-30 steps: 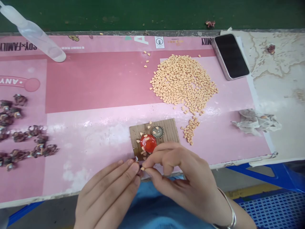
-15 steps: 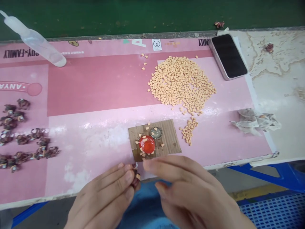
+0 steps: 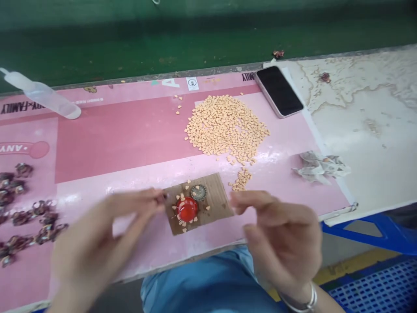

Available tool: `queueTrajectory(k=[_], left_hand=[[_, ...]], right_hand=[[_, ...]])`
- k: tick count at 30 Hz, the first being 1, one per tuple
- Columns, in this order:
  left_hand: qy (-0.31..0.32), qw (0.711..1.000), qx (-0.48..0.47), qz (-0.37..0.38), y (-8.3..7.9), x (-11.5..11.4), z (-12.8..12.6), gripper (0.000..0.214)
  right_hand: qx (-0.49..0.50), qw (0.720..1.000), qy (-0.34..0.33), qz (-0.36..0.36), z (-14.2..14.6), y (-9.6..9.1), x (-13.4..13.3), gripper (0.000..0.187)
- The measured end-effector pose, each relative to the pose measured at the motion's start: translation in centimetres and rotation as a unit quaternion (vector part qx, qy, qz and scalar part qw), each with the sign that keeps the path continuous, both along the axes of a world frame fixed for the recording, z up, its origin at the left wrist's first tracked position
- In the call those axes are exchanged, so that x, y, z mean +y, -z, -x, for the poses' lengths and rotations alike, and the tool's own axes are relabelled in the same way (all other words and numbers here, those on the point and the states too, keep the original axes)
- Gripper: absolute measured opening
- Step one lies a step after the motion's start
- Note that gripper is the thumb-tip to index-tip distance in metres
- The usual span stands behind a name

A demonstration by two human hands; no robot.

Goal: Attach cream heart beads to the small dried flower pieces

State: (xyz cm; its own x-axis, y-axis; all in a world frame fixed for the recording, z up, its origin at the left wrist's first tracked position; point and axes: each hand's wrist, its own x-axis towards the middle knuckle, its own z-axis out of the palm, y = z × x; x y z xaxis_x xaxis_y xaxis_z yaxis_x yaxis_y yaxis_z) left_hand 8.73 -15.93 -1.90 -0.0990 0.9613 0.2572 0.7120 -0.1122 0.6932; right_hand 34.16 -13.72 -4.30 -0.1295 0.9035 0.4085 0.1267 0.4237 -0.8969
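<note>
My left hand point(image 3: 97, 230), blurred, pinches a small dark-red piece point(image 3: 161, 197) at its fingertips, just left of a brown cardboard scrap point(image 3: 213, 198). On that cardboard sit a red cap point(image 3: 188, 210) with glossy liquid in it, a metal bottle cap point(image 3: 198, 192) and several loose cream bits. To the right of the cardboard, my right hand point(image 3: 283, 234) hovers with thumb and fingers apart and nothing visible between them. Near its fingertips is a small cluster of cream bits point(image 3: 241, 180), below a large pile of the same heart-like bits point(image 3: 221, 124).
Several dark-red pieces point(image 3: 21, 217) lie at the left. A squeeze bottle point(image 3: 48, 98) is at the back left, a phone point(image 3: 279, 91) at the back right. Crumpled tissue point(image 3: 321, 167) lies on the right. A green surface point(image 3: 163, 48) borders the far edge.
My hands have separated: the left moved up and left with the dark-red piece, the right moved rightward toward the small cluster. The view has shifted, so the table items appear moved left and lower.
</note>
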Motion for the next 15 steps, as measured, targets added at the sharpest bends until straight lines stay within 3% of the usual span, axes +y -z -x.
queueTrajectory(k=[3, 6, 8, 11, 13, 15], left_hand=[[-0.035, 0.994, -0.053, 0.083, 0.2, 8.5, 1.4, 0.021], [-0.085, 0.992, -0.056, 0.078, 0.5, 17.2, 2.5, 0.023], [-0.106, 0.99, -0.061, 0.075, 0.3, 21.4, 2.8, 0.023], [-0.108, 0.987, -0.084, 0.08, 0.1, 23.8, 2.8, 0.029], [-0.102, 0.987, -0.1, 0.072, 0.1, 23.1, 2.8, 0.032], [-0.095, 0.987, -0.112, 0.062, 0.2, 21.1, 2.9, 0.031]], right_hand=[[0.022, 0.988, 0.152, 0.006, -2.9, 1.5, 0.5, 0.018], [0.008, 0.977, 0.209, 0.039, -4.9, 2.9, 0.4, 0.013], [0.0, 0.973, 0.225, 0.046, -5.8, 3.4, 0.0, 0.013], [-0.008, 0.966, 0.255, 0.032, -6.7, 3.4, -0.5, 0.013], [-0.03, 0.966, 0.257, 0.022, -7.0, 3.1, -0.4, 0.015], [-0.086, 0.972, 0.216, 0.008, -6.9, 2.4, 0.5, 0.016]])
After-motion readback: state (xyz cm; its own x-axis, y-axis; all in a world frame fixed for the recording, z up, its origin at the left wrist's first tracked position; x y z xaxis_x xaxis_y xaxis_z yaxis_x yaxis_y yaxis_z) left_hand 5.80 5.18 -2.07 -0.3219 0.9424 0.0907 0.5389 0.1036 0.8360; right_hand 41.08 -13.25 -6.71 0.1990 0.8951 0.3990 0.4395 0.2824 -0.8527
